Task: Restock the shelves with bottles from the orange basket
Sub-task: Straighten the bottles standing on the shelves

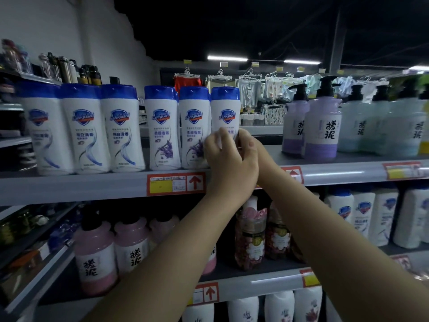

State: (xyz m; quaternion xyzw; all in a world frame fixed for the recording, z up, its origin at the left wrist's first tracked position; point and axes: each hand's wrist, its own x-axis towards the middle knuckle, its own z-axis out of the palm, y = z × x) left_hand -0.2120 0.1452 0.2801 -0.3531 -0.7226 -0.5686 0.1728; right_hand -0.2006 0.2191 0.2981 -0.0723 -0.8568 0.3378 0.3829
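A white Safeguard bottle with a blue cap (225, 110) stands on the top shelf (92, 184), at the right end of a row of like bottles (162, 129). My left hand (228, 159) wraps the lower part of this bottle from the front left. My right hand (249, 145) grips it from the right, thumb on its front. The bottle's lower half is hidden behind both hands. The orange basket is out of view.
Purple pump bottles (321, 129) and pale green ones (380, 126) stand further right on the same shelf, with a gap between them and the held bottle. Pink pump bottles (95, 254) and floral bottles (250, 235) fill the shelf below. Clothes hang in the background.
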